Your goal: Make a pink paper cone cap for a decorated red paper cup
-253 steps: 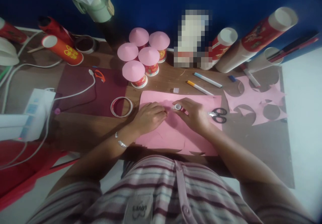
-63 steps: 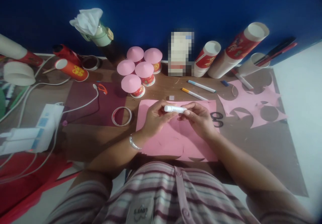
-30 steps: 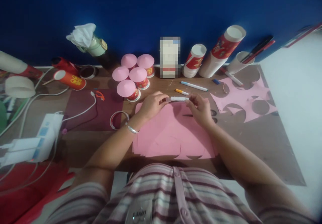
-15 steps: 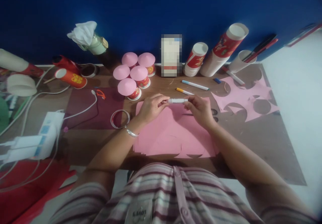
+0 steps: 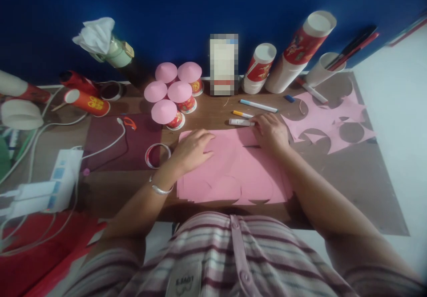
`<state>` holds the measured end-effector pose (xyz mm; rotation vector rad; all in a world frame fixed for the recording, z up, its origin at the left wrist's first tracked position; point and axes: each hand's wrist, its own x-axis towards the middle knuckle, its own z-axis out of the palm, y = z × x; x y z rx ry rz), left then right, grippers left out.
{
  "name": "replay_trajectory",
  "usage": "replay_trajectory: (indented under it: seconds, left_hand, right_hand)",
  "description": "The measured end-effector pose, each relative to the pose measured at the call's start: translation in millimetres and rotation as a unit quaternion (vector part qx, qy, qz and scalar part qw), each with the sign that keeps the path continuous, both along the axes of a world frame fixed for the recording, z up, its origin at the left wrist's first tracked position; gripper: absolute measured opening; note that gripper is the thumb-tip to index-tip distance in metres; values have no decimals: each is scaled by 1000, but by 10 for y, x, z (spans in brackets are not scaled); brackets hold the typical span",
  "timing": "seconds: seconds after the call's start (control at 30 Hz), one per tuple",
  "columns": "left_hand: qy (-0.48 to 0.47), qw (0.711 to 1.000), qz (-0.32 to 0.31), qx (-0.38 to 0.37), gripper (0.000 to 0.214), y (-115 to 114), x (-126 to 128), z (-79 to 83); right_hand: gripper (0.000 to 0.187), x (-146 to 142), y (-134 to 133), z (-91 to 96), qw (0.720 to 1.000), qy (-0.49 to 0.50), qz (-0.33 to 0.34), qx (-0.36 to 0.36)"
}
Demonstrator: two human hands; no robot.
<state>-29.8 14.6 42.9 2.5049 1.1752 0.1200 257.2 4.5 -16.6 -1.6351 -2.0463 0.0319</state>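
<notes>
My left hand (image 5: 193, 152) rests over the left part of a stack of pink paper (image 5: 230, 168), its fingers apart and nothing in them. My right hand (image 5: 271, 132) is at the stack's far right edge, fingertips closed on the right end of a white pen-like tube (image 5: 238, 122). This tube lies low at the table beyond the paper, beside a marker with a yellow end (image 5: 242, 115) and one with a blue end (image 5: 258, 106). Under my right hand a dark scissor blade (image 5: 251, 146) shows; the handles are hidden. Curved cut lines mark the top sheet's near edge.
Several red paper cups with pink cone tops (image 5: 180, 92) stand at the back left. A roll of tape (image 5: 158, 156) lies left of the paper. Cut pink scraps (image 5: 320, 119) lie right. Stacked cups (image 5: 300, 52), a blurred upright panel (image 5: 224, 65) and a power strip (image 5: 66, 176) surround these.
My left hand has let go of the white tube and moved left and down, its fingers opening. My right hand has moved slightly right and up, bringing the tube toward the markers.
</notes>
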Motion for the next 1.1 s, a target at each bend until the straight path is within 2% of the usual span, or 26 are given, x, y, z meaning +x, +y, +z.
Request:
replay_trajectory:
  seconds: [0.23,0.4,0.57,0.67,0.77,0.87,1.1]
  left_hand:
    - [63,998,-11,-4,61,-40,68,24]
    - [107,994,-10,-25,56,11,123,109]
    - [104,994,-9,-25,56,8,133,144]
    - [98,995,-8,-27,57,-36,112,151]
    - [84,996,-7,-24,63,-106,64,125]
    - [71,997,4,-11,67,-160,25,74]
    - [96,995,9,-23,61,-119,59,83]
  right_hand:
    - [22,-150,-147,112,999,-1,26,39]
    - [19,-350,-274,169,993,31,109,22]
    - [20,-418,-321,183,987,39,154,26]
    - [25,-449,-355,198,982,33,187,-5]
    - [43,-506,-404,223,974,10,217,-61]
    - [60,-565,-449,235,971,-15,217,-98]
    - [56,-609,-472,198,975,3,196,-105]
